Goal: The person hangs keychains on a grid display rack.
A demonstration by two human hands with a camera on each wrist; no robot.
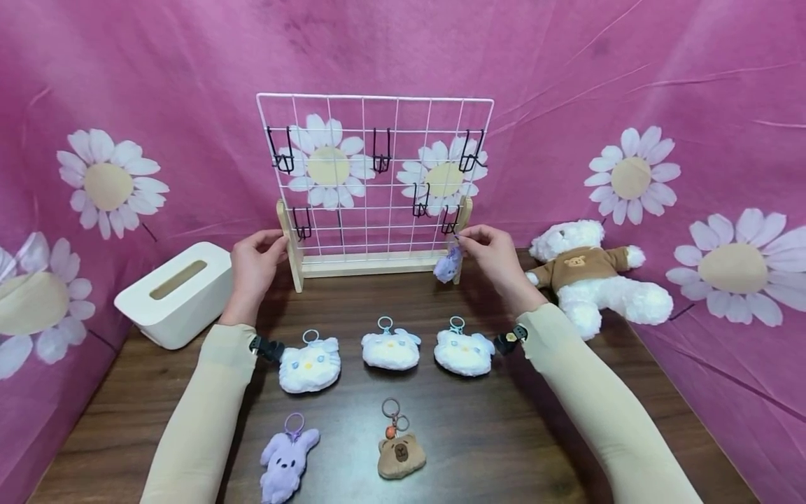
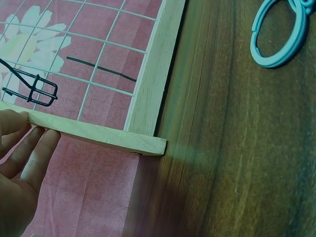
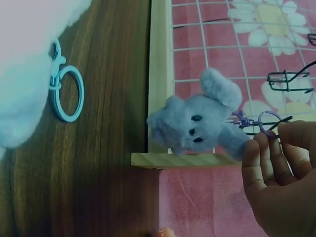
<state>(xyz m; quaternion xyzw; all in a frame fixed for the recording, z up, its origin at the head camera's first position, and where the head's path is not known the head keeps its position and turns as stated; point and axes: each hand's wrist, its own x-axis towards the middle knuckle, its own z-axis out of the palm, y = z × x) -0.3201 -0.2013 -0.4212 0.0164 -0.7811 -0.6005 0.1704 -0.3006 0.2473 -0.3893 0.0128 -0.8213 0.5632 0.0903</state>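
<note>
My right hand (image 1: 494, 255) pinches the purple ring of a plush bunny keychain (image 1: 448, 264) at the right post of a white wire grid rack (image 1: 376, 264). In the right wrist view the bunny (image 3: 197, 123) hangs below my fingertips. Its ring (image 3: 269, 123) overlaps the end of a black hook (image 3: 286, 119); whether it is looped on, I cannot tell. My left hand (image 1: 255, 262) holds the rack's left wooden post (image 1: 291, 245), fingertips against its outer side in the left wrist view.
Black hooks (image 1: 381, 150) hang on the grid. On the table lie white plush keychains (image 1: 308, 365), another purple bunny keychain (image 1: 286, 462) and a brown capybara keychain (image 1: 401, 456). A white tissue box (image 1: 182, 297) stands left; a white teddy bear (image 1: 585, 273) lies right.
</note>
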